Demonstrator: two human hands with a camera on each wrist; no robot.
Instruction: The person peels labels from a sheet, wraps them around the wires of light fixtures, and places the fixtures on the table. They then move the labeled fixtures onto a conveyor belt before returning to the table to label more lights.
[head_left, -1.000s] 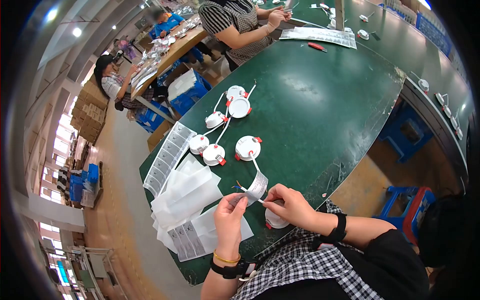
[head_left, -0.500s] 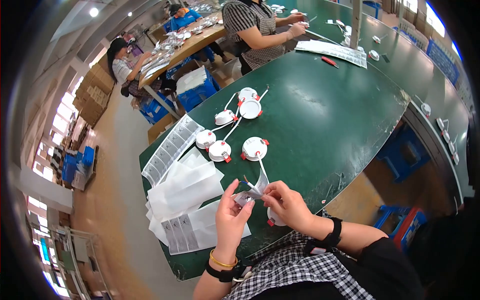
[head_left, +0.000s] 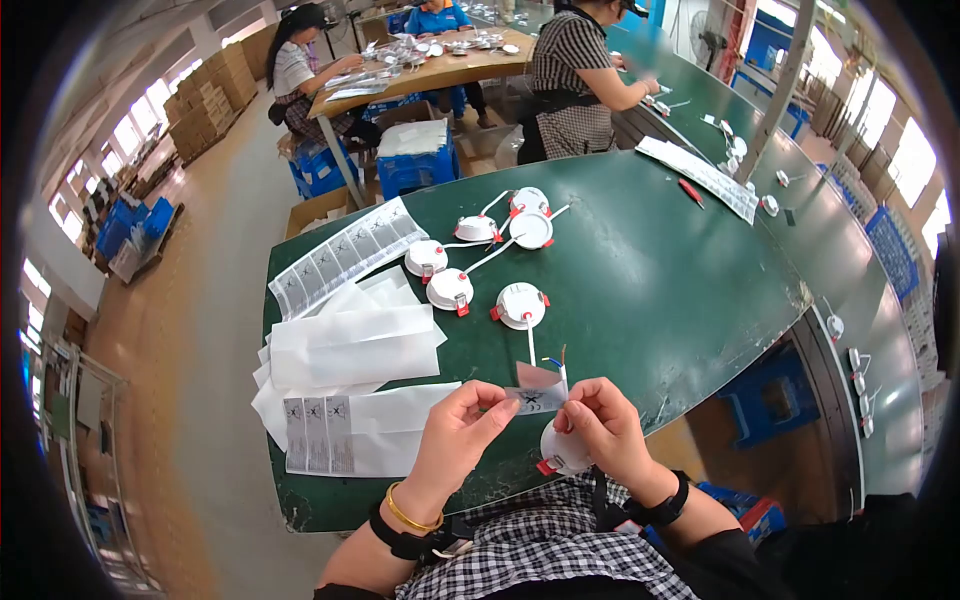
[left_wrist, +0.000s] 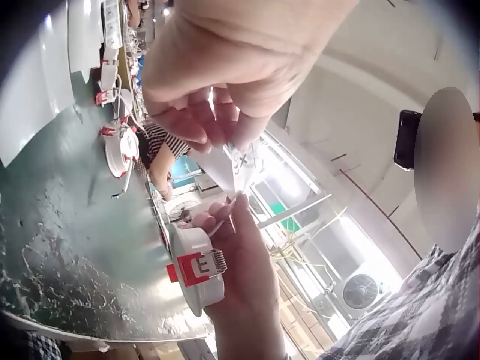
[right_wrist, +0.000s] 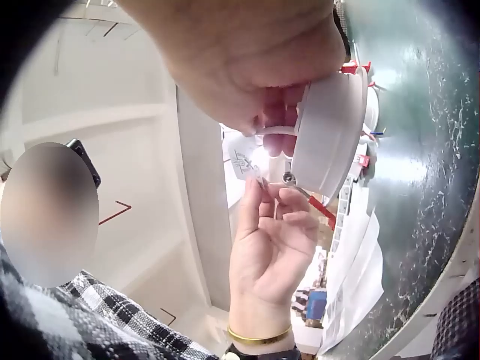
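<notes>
My left hand (head_left: 455, 435) pinches one end of a grey printed sticker label (head_left: 537, 400) in the head view. At the label's other end my right hand (head_left: 615, 430) pinches the white cable (head_left: 563, 378) of a round white downlight (head_left: 566, 452), whose bare brown and blue wire ends stick up above the fingers. That downlight, with red-tipped spring clips, hangs beside the right fingers in the left wrist view. Just beyond the hands, another downlight (head_left: 522, 305) lies on the green table, its cable running down to a pinkish translucent tag (head_left: 538, 376).
Several more downlights (head_left: 450, 289) with cables lie farther back. At left are a label sheet (head_left: 350, 255), white backing sheets (head_left: 355, 345) and a partly used label sheet (head_left: 375, 430). Red-handled pliers (head_left: 691, 193) lie at the far right. Other people work at tables behind.
The head view has turned, shifting the scene. The left fingers, spread half a second ago, now pinch the label, which is stretched between the hands. The wire ends now stand beside the right fingers.
</notes>
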